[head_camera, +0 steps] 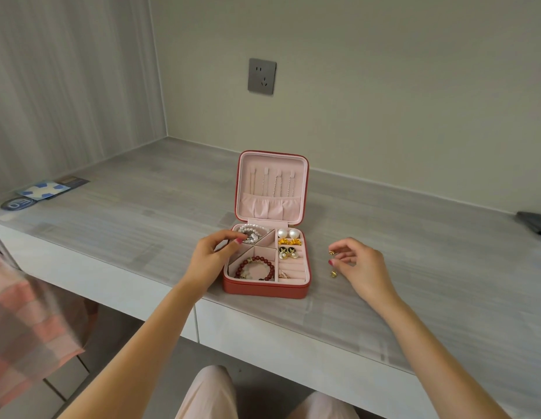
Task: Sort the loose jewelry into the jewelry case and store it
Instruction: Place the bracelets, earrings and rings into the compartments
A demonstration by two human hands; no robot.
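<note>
Jewelry case (264, 290): terracotta-red outside, pale pink lining throughout. Pearl bracelet (251, 230): white. Bead bracelet (257, 267): dark red with gold spacers and one pale green bead. Pearl studs (287, 233): white. Small earrings (290, 242): bright gold. Round earrings (287, 253): black and gold. Loose earrings (333, 274) on the desk (136, 213): gold. Desk: grey wood-grain streaks, white front. Wall socket (262, 76): dark grey. Left hand (213, 254) and right hand (358, 266): nails red (where visible). Cloth (27, 313) at left: pink and grey checks

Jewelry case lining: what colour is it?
Pale pink lining inside the reddish jewelry case; head view.
</note>
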